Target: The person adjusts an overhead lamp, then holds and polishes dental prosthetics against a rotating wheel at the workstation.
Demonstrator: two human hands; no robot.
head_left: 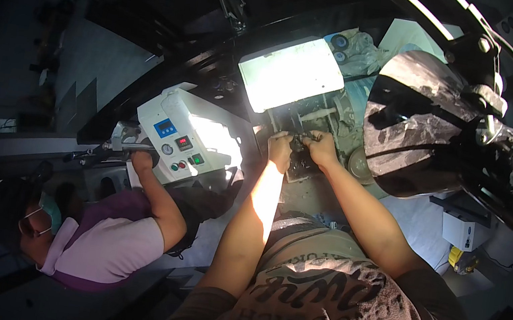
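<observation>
Both of my forearms reach forward to a grimy machine bed (299,167) below a brightly lit white cover (291,74). My left hand (280,150) is closed, its fingers curled at the near edge of the dark machine parts. Just to its right, my right hand (320,149) is closed too, thumb and fingers drawn together. The two hands are close to each other, with a small dark piece (298,144) between them. What exactly the fingers grip is too small and dark to make out.
A large smudged lamp-like hood (411,125) hangs on a jointed arm at the right. Beside my right hand sits a round dish (360,165). On the left stands a white control box (170,108), where a masked co-worker (114,241) reaches toward a handle. Crumpled plastic (364,52) lies behind the cover.
</observation>
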